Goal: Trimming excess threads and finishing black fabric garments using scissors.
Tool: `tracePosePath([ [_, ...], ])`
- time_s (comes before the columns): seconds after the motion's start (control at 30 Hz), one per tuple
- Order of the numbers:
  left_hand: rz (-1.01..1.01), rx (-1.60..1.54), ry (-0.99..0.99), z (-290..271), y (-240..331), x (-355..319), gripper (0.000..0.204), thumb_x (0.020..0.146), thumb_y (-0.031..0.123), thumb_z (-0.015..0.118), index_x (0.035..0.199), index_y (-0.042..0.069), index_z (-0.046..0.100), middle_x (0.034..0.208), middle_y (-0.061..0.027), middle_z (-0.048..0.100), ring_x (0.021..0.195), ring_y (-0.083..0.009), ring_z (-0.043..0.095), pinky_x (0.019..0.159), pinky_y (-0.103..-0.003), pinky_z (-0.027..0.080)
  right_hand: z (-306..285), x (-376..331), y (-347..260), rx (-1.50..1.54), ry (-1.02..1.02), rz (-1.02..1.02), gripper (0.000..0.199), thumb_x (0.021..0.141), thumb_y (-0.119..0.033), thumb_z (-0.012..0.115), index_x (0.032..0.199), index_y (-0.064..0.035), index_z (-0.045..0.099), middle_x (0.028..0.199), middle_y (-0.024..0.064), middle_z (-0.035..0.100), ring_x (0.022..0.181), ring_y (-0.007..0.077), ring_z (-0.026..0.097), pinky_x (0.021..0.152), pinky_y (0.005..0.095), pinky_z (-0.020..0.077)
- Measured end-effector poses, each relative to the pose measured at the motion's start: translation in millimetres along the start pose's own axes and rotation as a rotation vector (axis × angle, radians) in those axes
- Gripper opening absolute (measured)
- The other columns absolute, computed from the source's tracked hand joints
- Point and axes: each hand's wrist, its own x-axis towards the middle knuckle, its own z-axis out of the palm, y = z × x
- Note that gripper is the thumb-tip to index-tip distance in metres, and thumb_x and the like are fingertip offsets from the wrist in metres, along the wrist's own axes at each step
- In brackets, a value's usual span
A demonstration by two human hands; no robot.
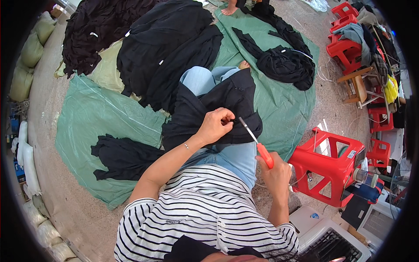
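Across my lap lies a black garment (235,94), spread over light blue jeans (238,161). My left hand (217,125) is closed in a pinch on a small bit of its dark cloth. My right hand (276,172) grips a soldering iron (265,155) by its red handle; a pale cord runs near that hand. The iron's slim metal shaft points up and left. Its tip is close to my left fingertips, over the garment; whether it touches the cloth I cannot tell.
Heaps of black garments (168,48) lie ahead on green sheeting (109,118). Another black garment (124,157) is at my left. A red stool (325,163) lies tipped at my right, with more red stools (345,50) beyond. A bare foot (229,9) shows at the far edge.
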Motion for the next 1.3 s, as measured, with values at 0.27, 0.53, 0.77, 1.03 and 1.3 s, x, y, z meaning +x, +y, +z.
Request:
tracePosePath([
  [0.27, 0.111, 0.146, 0.156, -20, 6, 32, 0.022, 0.081, -0.001, 0.07, 0.102, 0.005, 0.067, 0.085, -0.0048, 0.059, 0.064, -0.0125, 0.06, 0.061, -0.025, 0.05, -8, 3, 3, 0.132, 0.114, -0.045, 0.031, 0.085, -0.03, 0.075, 0.096, -0.0036, 0.065, 0.09, 0.0137, 0.065, 0.076, 0.038, 0.064, 0.064, 0.0422, 0.0489],
  [0.53, 0.211, 0.299, 0.106, -12, 8, 45, 0.017, 0.077, 0.0, 0.073, 0.093, 0.003, 0.066, 0.082, -0.0068, 0.058, 0.063, -0.0164, 0.06, 0.062, -0.027, 0.051, -1, 9, 2, 0.124, 0.122, -0.071, 0.036, 0.081, -0.034, 0.078, 0.096, -0.0038, 0.064, 0.088, 0.0135, 0.066, 0.073, 0.0371, 0.065, 0.061, 0.0436, 0.0495],
  [0.77, 0.129, 0.169, 0.093, -12, 3, 51, 0.015, 0.074, -0.002, 0.069, 0.085, -0.001, 0.06, 0.075, -0.0101, 0.061, 0.067, -0.0211, 0.065, 0.064, -0.031, 0.054, 4, 18, -5, 0.036, 0.082, -0.052, 0.035, 0.084, -0.036, 0.075, 0.087, -0.0034, 0.062, 0.078, 0.0167, 0.065, 0.064, 0.0394, 0.064, 0.054, 0.0458, 0.0472],
  [1.03, 0.13, 0.143, 0.14, -9, 2, 48, 0.015, 0.073, -0.004, 0.069, 0.085, 0.0, 0.061, 0.075, -0.0093, 0.061, 0.066, -0.0202, 0.064, 0.064, -0.03, 0.053, 3, 22, -13, 0.024, 0.065, -0.026, 0.038, 0.085, -0.038, 0.074, 0.08, -0.0031, 0.06, 0.069, 0.0178, 0.064, 0.059, 0.0408, 0.062, 0.051, 0.0472, 0.0456],
  [1.3, 0.16, 0.11, 0.151, -6, 3, 50, 0.015, 0.073, -0.002, 0.07, 0.085, 0.0, 0.061, 0.074, -0.0088, 0.061, 0.064, -0.0201, 0.064, 0.063, -0.03, 0.053, 8, 31, -15, 0.113, 0.169, -0.037, 0.033, 0.086, -0.034, 0.075, 0.088, -0.0029, 0.062, 0.079, 0.0171, 0.066, 0.065, 0.0405, 0.064, 0.055, 0.046, 0.0471],
])
